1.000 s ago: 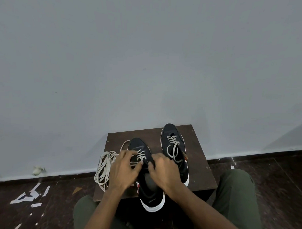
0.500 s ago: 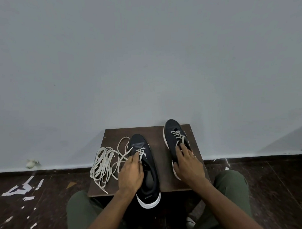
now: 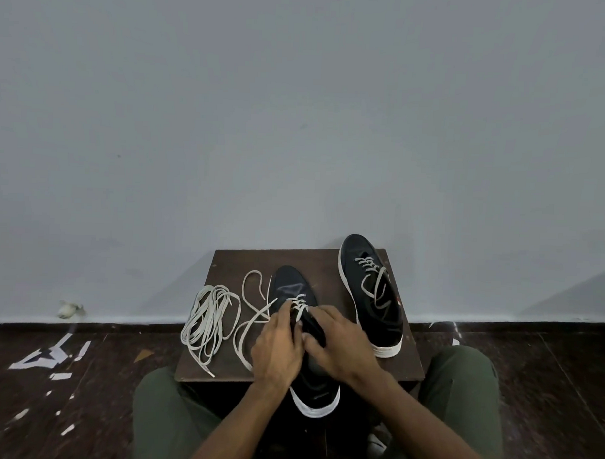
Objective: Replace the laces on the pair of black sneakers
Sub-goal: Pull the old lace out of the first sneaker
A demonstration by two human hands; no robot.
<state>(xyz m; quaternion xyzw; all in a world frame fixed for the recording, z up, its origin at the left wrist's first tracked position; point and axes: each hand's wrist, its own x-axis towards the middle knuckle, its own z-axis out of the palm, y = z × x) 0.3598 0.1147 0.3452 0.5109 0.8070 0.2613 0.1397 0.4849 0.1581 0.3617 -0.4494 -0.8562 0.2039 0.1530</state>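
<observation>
Two black sneakers with white soles stand on a small dark wooden table (image 3: 324, 261). The near sneaker (image 3: 292, 284) sits at the table's front, its heel over the edge, with a pale lace in its upper eyelets. My left hand (image 3: 278, 345) and my right hand (image 3: 338, 344) meet over its tongue, fingers curled at the lace; what each pinches is hidden. The lace's loose end (image 3: 254, 296) trails left over the table. The far sneaker (image 3: 374, 293) stands at the right, loosely laced.
A bundle of pale spare laces (image 3: 209, 318) lies on the table's left part. The table stands against a grey wall, between my knees in green trousers. Dark floor with white paper scraps (image 3: 50, 354) lies at the left.
My right hand left the far sneaker and came back to the near one beside my left hand. The far sneaker now stands further right and back.
</observation>
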